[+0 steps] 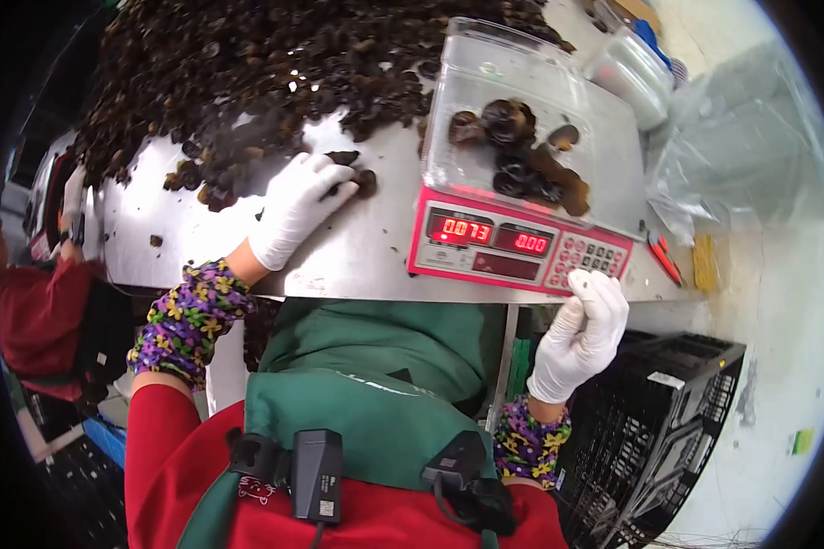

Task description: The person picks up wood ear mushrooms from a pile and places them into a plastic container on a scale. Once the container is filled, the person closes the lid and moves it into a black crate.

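Note:
My left hand (296,207), in a white glove, rests on the steel table (357,247) at the edge of a big heap of dark dried mushrooms (247,64), fingers curled over a few pieces. My right hand (581,334), also gloved, hangs loosely closed below the table's front edge, just under the red scale (517,245), holding nothing I can see. On the scale stands a clear plastic box (508,110) with several dark mushrooms inside. The display reads 0.073.
A black plastic crate (659,421) stands on the floor at lower right. Clear plastic bags (742,156) and stacked containers (632,73) lie at the table's right end. Another person in red (41,302) works at far left.

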Motion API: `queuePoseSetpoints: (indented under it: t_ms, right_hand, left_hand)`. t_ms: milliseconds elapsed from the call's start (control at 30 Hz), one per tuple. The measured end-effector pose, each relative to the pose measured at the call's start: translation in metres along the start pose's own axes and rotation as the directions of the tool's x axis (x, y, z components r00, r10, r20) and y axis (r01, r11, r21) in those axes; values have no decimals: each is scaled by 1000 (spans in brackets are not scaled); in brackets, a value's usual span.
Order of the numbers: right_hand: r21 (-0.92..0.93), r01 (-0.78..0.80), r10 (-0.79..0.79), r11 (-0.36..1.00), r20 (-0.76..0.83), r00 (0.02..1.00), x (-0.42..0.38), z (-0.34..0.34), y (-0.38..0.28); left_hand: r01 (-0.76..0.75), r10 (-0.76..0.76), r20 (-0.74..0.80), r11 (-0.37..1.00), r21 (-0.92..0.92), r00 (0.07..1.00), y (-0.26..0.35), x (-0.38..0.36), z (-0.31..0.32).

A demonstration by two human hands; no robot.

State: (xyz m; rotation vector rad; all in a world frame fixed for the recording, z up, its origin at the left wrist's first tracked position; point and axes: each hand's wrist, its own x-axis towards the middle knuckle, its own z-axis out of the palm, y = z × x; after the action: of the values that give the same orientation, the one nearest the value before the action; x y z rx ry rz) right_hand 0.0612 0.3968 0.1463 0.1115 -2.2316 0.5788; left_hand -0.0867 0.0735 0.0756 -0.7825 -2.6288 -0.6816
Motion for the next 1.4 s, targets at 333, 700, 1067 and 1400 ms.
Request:
queuePoseSetpoints:
  t_ms: [333, 700, 1067, 1400]
  right_hand:
    - [-7, -5, 5, 1000, -51, 999, -8, -7, 13]
    - [-37, -46, 44, 998, -70, 997, -13, -21, 22]
    - [-10, 17, -16, 1000, 65, 998, 58, -13, 33]
    - [-66, 208, -141, 976, 536, 832, 162, 90, 49]
  left_hand:
    - [-24, -111, -245, 872, -489, 963, 77, 87, -62]
    - [-349, 350, -39, 912, -215, 936, 136, 134, -22]
    - [279, -283, -152, 959, -48, 947, 4, -4, -56]
    - [432, -441, -224, 897, -89, 869, -37, -94, -52]
